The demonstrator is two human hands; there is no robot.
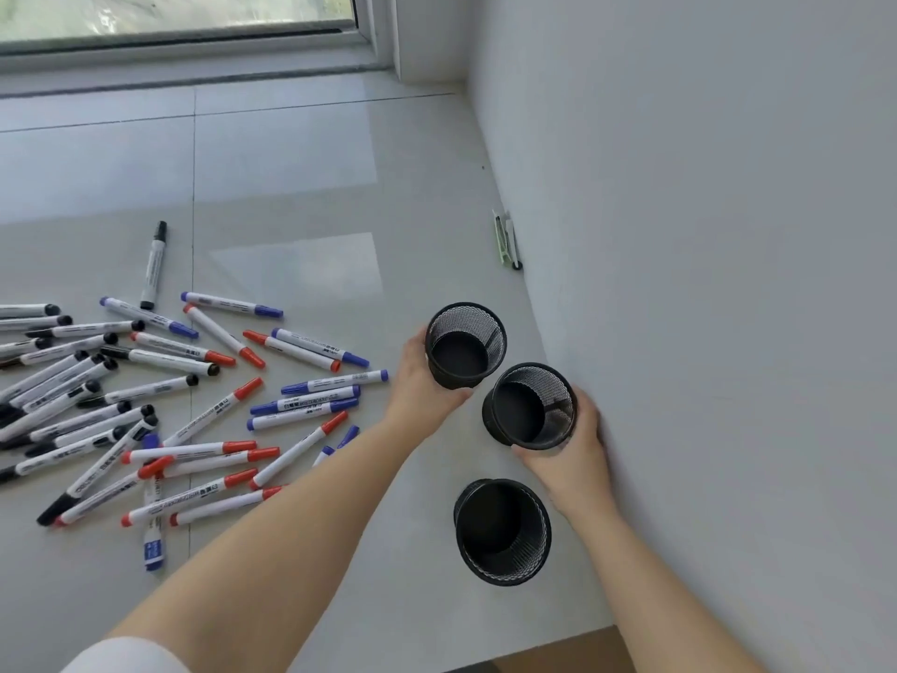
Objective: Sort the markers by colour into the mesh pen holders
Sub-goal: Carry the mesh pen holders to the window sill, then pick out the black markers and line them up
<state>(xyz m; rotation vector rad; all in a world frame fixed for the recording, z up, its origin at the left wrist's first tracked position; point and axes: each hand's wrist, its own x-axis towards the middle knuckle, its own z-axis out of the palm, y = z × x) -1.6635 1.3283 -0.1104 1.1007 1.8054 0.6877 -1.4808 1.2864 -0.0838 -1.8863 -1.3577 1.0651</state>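
Three black mesh pen holders stand near the wall, all of them with nothing inside. My left hand (418,381) grips the far holder (465,343) from its left side. My right hand (573,449) holds the middle holder (530,405), which is tilted toward me. The near holder (502,530) stands alone on the floor. To the left lies a loose heap of white markers: black-capped ones (73,381) at the far left, red-capped ones (194,454) in the middle and front, blue-capped ones (310,400) closest to my left arm.
A white wall (704,284) rises just right of the holders. A green and white clip-like object (507,240) lies at the wall's foot farther back. A window sill (194,55) runs along the far edge. The pale tiled floor (291,187) stretches beyond the markers.
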